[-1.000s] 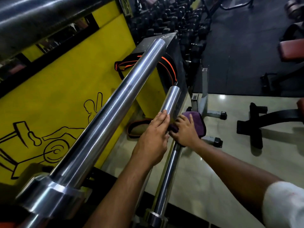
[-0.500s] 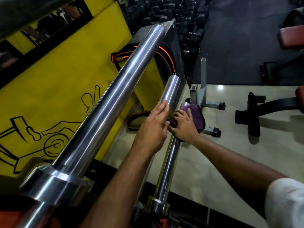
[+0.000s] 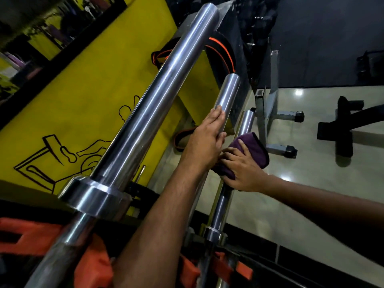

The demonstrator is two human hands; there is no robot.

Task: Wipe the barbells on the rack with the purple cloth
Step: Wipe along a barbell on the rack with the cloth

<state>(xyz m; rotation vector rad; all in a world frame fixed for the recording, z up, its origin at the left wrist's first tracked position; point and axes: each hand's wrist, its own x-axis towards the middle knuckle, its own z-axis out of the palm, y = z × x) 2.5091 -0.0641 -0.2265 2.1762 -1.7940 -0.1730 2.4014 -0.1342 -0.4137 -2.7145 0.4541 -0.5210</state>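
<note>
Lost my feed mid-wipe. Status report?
Left hand flat on middle barbell. Right hand grips purple cloth around lowest barbell. Nothing blocking.

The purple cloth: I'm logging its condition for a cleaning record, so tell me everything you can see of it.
The purple cloth looks like soft, dark-edged fabric, bunched and folded rather than spread flat. It is wrapped over the thin, lowest chrome barbell sleeve, partway along its length, above the pale glossy floor. The right hand presses it against the bar, fingers spread over its near side, while a loose flap sticks out to the right. The left hand lies close beside it; contact is unclear.
</note>
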